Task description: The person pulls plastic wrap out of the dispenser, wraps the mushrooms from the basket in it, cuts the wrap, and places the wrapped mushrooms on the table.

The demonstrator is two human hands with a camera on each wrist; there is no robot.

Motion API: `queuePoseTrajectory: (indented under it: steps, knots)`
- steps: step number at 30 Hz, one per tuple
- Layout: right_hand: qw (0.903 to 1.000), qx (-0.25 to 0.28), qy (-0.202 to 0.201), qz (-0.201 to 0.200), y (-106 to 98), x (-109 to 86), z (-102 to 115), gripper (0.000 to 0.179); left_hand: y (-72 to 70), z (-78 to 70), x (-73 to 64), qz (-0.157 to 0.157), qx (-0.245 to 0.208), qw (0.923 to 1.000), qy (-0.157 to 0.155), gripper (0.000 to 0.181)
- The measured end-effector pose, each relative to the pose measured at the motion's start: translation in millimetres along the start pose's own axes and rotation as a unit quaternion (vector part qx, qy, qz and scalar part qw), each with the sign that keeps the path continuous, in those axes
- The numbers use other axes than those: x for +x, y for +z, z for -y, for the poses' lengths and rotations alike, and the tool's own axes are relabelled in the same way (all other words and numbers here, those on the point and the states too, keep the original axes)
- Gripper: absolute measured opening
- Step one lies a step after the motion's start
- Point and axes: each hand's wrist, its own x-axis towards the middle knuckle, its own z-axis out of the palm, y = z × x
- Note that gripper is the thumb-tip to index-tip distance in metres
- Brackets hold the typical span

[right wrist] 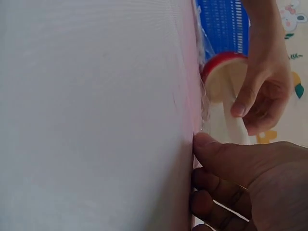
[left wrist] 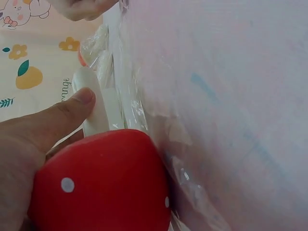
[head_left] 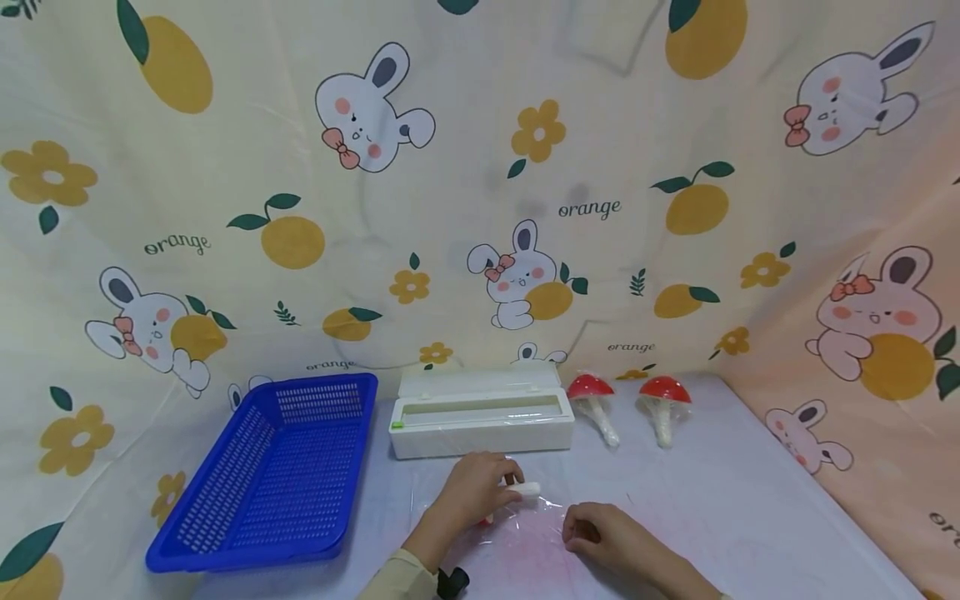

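Note:
My left hand [head_left: 474, 485] holds a toy mushroom by its white stem [head_left: 528, 489]. Its red, white-dotted cap [left wrist: 106, 180] fills the lower part of the left wrist view, and in the head view that hand covers most of it. Under and beside the mushroom, a sheet of clear plastic wrap [head_left: 517, 529] lies wrinkled on the table. To the right, my right hand [head_left: 611, 537] is low at the sheet's right edge, thumb and curled fingers pinching the film. The exact grip on the film is partly hidden.
A white wrap dispenser box [head_left: 480, 437] with raised lid stands behind the hands. Two wrapped red-capped mushrooms, a left one [head_left: 596, 408] and a right one [head_left: 663, 410], lie right of it. A blue plastic basket [head_left: 352, 467] stands on the left. Patterned cloth [head_left: 480, 183] hangs behind.

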Motion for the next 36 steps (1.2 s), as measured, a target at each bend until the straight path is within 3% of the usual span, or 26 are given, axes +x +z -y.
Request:
queuePoseTrajectory:
  steps: [8, 13, 15, 25, 31, 36]
  knots:
    - [0.9997, 0.013, -0.005, -0.020, 2, 5.9, 4, 0.008, 0.0, -0.2, -0.7, -0.010, 0.009, 0.9998, 0.014, 0.018]
    - [0.9895, 0.043, -0.088, -0.106, 2, 14.6, 8, 0.011, 0.0, -0.3, -0.5, -0.021, 0.019, 0.9991, 0.032, 0.017]
    - [0.9840, 0.048, -0.101, -0.138, 2, 19.1, 12, 0.011, -0.1, -0.5, -0.6, -0.024, 0.022, 0.9987, 0.039, 0.016]
    - [0.9684, 0.064, -0.038, -0.238, 9, 44.5, 23, 0.009, 0.2, -0.4, -4.5, -0.023, 0.012, 0.9986, 0.046, 0.018]
    - [0.9685, 0.038, -0.071, -0.236, 16, 49.0, 22, 0.012, -0.1, -0.6, -5.4, -0.045, 0.020, 0.9968, 0.063, 0.018]
    - [0.9752, 0.018, -0.085, -0.203, 19, 47.4, 20, 0.015, -0.9, -1.0, -4.7, -0.033, 0.031, 0.9976, 0.053, 0.018]
